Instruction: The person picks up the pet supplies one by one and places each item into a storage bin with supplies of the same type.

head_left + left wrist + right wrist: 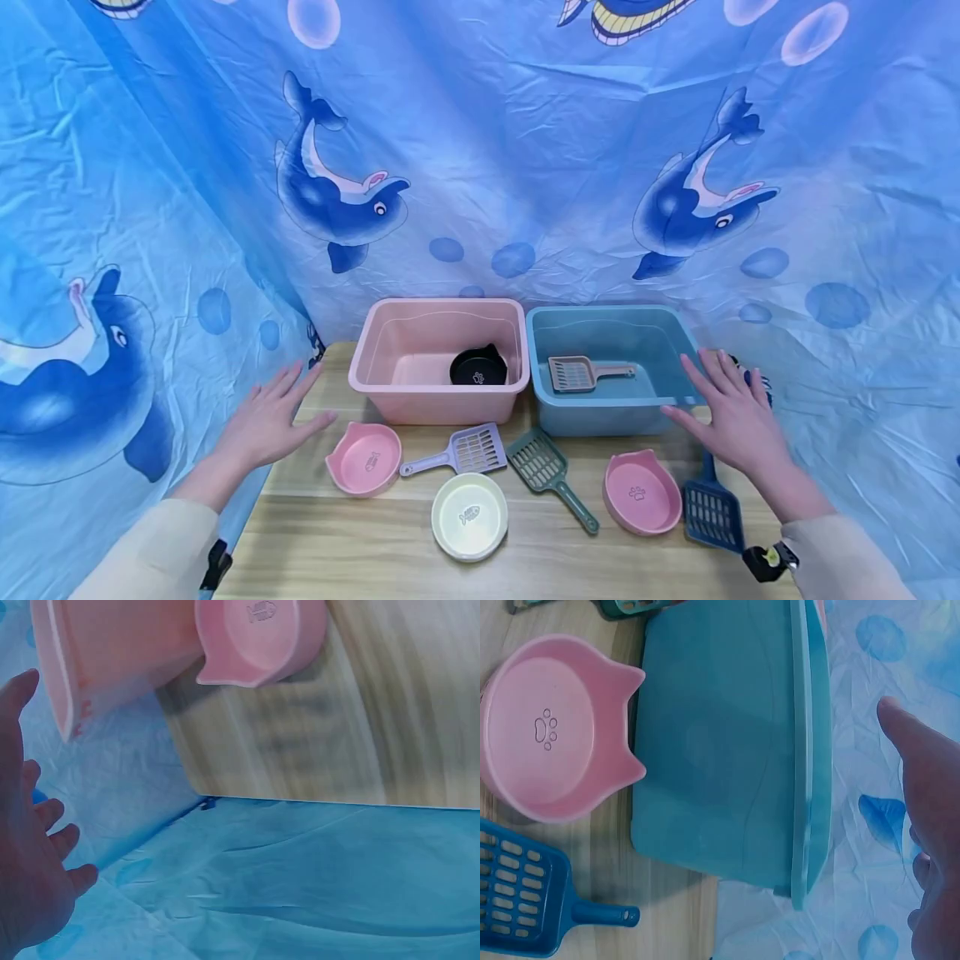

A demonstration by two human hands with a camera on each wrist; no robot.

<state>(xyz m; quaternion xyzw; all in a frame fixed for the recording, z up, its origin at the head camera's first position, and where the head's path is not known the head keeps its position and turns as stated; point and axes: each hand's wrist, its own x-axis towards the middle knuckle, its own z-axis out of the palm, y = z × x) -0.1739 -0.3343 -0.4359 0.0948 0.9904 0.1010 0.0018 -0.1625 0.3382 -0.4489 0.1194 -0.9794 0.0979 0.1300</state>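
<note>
Both hands hang with fingers spread, gripping nothing: the left hand (262, 421) by the table's (315, 550) left edge, the right hand (735, 417) by the blue tub (615, 421). The left pink bowl (365, 458) sits toward that left edge, before the pink tub (442, 407); the dark blue scoop (714, 512) lies near the right edge, beside the right pink bowl (642, 504). A low sweep of the right sleeve (840, 550) could knock that scoop off; a hasty left reach might tip the left pink bowl. No brand shows: 2 bowls, pink and pale (469, 533), bear fish marks, 2, pink and black (467, 368), paws. The pink tub's red marks (83, 712) are too blurred to read.
</note>
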